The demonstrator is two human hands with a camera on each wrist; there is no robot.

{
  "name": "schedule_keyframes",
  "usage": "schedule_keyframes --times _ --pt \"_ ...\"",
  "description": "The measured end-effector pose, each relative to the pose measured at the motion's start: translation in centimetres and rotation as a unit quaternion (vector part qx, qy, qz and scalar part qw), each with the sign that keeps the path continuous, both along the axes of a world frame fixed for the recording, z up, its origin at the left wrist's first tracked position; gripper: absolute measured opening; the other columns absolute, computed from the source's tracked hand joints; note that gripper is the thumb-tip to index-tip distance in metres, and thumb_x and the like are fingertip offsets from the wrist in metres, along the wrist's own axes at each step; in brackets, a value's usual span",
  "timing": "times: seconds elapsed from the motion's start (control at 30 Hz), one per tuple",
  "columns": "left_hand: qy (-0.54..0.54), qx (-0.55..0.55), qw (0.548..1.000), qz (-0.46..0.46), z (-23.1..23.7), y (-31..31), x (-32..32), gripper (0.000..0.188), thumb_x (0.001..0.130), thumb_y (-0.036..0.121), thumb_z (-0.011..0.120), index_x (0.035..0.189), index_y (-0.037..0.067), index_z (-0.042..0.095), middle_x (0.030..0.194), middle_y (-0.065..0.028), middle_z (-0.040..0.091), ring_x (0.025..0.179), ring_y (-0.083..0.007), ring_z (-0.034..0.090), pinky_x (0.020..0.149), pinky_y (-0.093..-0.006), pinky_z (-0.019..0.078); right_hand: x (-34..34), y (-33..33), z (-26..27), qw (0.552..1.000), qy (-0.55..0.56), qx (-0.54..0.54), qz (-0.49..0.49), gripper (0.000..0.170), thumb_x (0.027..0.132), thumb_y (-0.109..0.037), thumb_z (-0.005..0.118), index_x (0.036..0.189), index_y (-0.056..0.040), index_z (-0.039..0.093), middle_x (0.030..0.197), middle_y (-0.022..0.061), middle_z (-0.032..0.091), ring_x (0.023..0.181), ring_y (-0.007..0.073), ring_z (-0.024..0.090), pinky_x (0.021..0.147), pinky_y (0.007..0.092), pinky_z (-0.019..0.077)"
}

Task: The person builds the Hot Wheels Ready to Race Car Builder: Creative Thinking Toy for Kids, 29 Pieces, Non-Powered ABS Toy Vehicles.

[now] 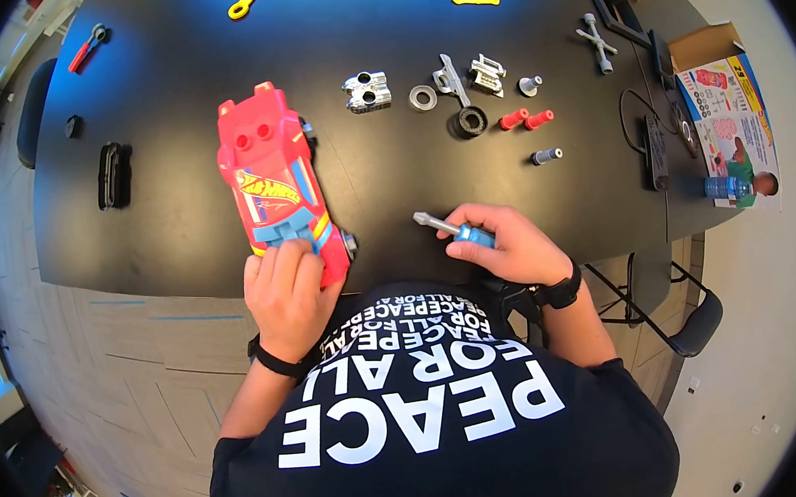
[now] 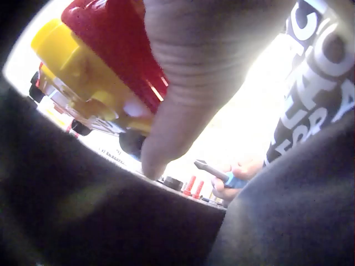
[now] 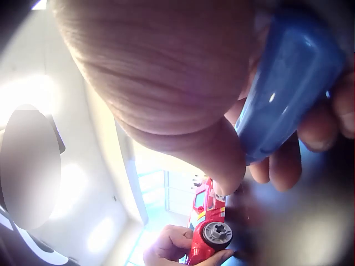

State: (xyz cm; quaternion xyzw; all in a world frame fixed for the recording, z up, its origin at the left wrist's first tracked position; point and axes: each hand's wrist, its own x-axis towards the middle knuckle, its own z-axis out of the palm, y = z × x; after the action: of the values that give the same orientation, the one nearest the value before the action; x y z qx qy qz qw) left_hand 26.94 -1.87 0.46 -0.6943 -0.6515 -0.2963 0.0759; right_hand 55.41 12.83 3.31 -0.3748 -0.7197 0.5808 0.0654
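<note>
Holding the red toy car (image 1: pixel 262 156) by its near end at the table's (image 1: pixel 167 98) near edge, my left hand (image 1: pixel 286 291) has its fingers over the blue part (image 1: pixel 287 228) and its thumb along one side. My right hand (image 1: pixel 519 249), apart from it, grips the screwdriver (image 1: pixel 454 228) by its blue handle, tip pointing towards the car. I cannot tell whether the car bears fully on the table or is partly lifted.

Assessment of handling: the body appears to be hard, glossy plastic, probably light for its bulk and stiff enough to take a firm grip. The smooth red flanks may slip under dry fingertips, and the wheel (image 3: pixel 217 233) could let it roll if pressed from one end. I judge the broad sides of the body, ahead of that wheel, the soundest hold, with thumb and fingers opposed. The blue part may be a separate piece and is best not trusted with the whole load. The yellow underside (image 2: pixel 80 66) looks solid, and a palm there should support the car well.
</note>
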Motion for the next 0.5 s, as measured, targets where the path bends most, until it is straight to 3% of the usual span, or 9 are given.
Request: schedule_keyframes --times 0.17,0.2,0.23,0.33,0.43,0.5 --pt "-0.009 -0.038 0.999 0.029 0.9 0.9 0.8 0.039 0.069 0.013 0.097 0.095 0.008 0.069 0.102 -0.0043 0.066 0.089 -0.0256 0.065 0.072 -0.0403 0.0406 0.3 -0.4 -0.7 0.999 0.019 -0.011 -0.027 0.02 0.1 -0.016 0.08 0.113 -0.0028 0.073 0.09 0.0035 0.068 0.081 0.0132 0.06 0.076 0.0312 0.05" --pt "-0.016 -0.066 0.997 0.025 0.8 0.7 0.9 0.039 0.073 0.011 0.095 0.106 0.005 0.074 0.108 -0.0066 0.068 0.094 -0.0285 0.066 0.076 -0.0422 0.0457 0.3 -0.6 -1.0 0.999 0.033 -0.019 -0.033 0.02 0.1 -0.016 0.08 0.113 -0.0029 0.073 0.09 0.0029 0.068 0.081 0.0121 0.06 0.076 0.0305 0.0496" --pt "-0.015 -0.064 0.998 0.023 1.2 0.9 1.0 0.039 0.073 0.011 0.095 0.106 0.005 0.074 0.108 -0.0066 0.068 0.094 -0.0285 0.066 0.076 -0.0422 0.0457 0.4 -0.7 -1.1 0.999 0.034 -0.017 -0.034 0.02 0.1 -0.016 0.08 0.113 -0.0029 0.073 0.09 0.0029 0.068 0.081 0.0121 0.06 0.076 0.0305 0.0496" --pt "-0.14 -0.096 0.981 -0.091 2.5 1.3 1.1 0.047 0.078 0.013 0.094 0.121 0.002 0.075 0.12 -0.0128 0.07 0.104 -0.0359 0.069 0.093 -0.0453 0.0563 0.6 -1.0 -1.0 0.998 0.03 -0.026 -0.044 0.02 0.101 -0.016 0.079 0.114 -0.0031 0.073 0.091 0.0021 0.067 0.082 0.0106 0.058 0.077 0.0294 0.0491" --pt "-0.247 -0.131 0.922 -0.266 3.8 1.6 -0.4 0.043 0.081 0.011 0.092 0.121 0.003 0.077 0.127 -0.0135 0.073 0.114 -0.0338 0.072 0.095 -0.0424 0.0591 0.9 -1.0 -0.6 0.996 0.024 -0.036 -0.083 0.019 0.101 -0.016 0.079 0.115 -0.0036 0.073 0.092 0.0017 0.066 0.082 0.0104 0.057 0.077 0.029 0.0489" --pt "-0.156 -0.087 0.945 -0.273 4.9 2.9 -2.6 0.046 0.083 0.016 0.092 0.125 0.006 0.078 0.133 -0.0137 0.072 0.12 -0.036 0.07 0.104 -0.048 0.0556 1.4 -1.0 -1.1 0.987 0.033 0.0 -0.155 0.02 0.102 -0.016 0.078 0.117 -0.0041 0.073 0.095 0.0025 0.067 0.086 0.0117 0.058 0.081 0.0297 0.0491"
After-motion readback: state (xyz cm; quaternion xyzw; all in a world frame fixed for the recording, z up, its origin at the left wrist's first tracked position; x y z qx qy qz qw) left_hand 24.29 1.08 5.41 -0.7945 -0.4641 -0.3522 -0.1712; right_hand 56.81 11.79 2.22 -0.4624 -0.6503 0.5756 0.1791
